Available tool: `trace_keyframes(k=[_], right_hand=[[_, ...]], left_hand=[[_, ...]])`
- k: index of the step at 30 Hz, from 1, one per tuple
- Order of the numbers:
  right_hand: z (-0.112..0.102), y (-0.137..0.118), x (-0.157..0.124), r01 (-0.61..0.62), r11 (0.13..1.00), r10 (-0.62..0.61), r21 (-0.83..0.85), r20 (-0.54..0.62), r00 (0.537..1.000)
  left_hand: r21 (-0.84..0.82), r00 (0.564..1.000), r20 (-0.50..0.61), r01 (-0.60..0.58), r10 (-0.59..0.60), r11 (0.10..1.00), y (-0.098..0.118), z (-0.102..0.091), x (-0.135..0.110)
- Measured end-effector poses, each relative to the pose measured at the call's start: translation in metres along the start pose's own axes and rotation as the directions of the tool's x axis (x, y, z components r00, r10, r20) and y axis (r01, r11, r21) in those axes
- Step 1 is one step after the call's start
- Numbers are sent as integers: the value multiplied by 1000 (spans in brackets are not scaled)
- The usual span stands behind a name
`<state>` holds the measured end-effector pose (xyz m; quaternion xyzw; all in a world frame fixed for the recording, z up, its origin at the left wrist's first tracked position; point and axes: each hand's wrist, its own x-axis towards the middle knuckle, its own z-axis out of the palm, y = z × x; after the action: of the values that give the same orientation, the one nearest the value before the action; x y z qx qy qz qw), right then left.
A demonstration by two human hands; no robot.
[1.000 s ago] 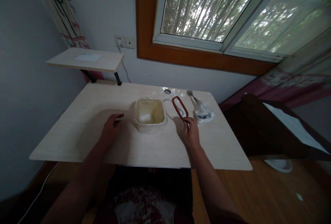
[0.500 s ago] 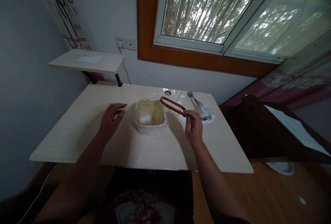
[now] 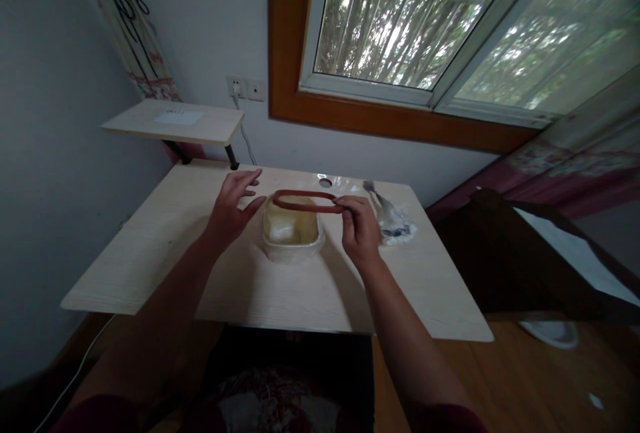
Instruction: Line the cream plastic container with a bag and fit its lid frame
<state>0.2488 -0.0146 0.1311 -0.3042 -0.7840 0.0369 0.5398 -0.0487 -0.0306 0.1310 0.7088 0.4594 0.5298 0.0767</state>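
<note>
A cream square container (image 3: pixel 293 239) stands in the middle of a light wooden desk (image 3: pixel 165 246). My right hand (image 3: pixel 359 230) pinches one end of a red-brown rubber ring (image 3: pixel 305 201) and holds it level above the container's far rim. My left hand (image 3: pixel 235 206) hovers just left of the ring with its fingers spread, close to the ring's left end but apart from it. Something pale lies inside the container.
A crumpled clear plastic bag (image 3: pixel 393 218) lies on the desk to the right of my right hand. A small raised shelf (image 3: pixel 175 123) stands at the desk's back left. A cable hole (image 3: pixel 325 182) is near the back edge. Dark furniture (image 3: pixel 525 253) stands to the right.
My right hand has lifted the ring from beside the container and swung it left over the container. My left hand has risen from the desk and moved toward the ring.
</note>
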Motion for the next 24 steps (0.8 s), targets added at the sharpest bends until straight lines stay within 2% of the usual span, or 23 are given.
trace_keyframes(k=[5, 8, 11, 16, 21, 24], right_hand=[[8, -4, 11, 55, 994, -57, 95, 14, 998], [15, -2, 15, 29, 991, -32, 132, 23, 999], [21, -1, 18, -4, 987, 0, 160, 26, 1000], [26, -1, 21, -57, 982, 44, 180, 75, 996], [25, 7, 13, -173, 973, 164, 153, 71, 984], [23, 13, 2, -236, 953, 229, 192, 59, 972]], left_hand=[[66, 990, 96, -109, 103, 992, 2, -3, 3], [84, 978, 163, -145, 130, 986, 7, -8, 0], [52, 967, 186, -188, 175, 981, 12, -14, -3], [69, 964, 150, -232, 220, 970, 21, -26, -9], [147, 959, 164, -255, 231, 956, 26, -37, -13], [211, 972, 100, -228, 211, 951, 24, -44, -16]])
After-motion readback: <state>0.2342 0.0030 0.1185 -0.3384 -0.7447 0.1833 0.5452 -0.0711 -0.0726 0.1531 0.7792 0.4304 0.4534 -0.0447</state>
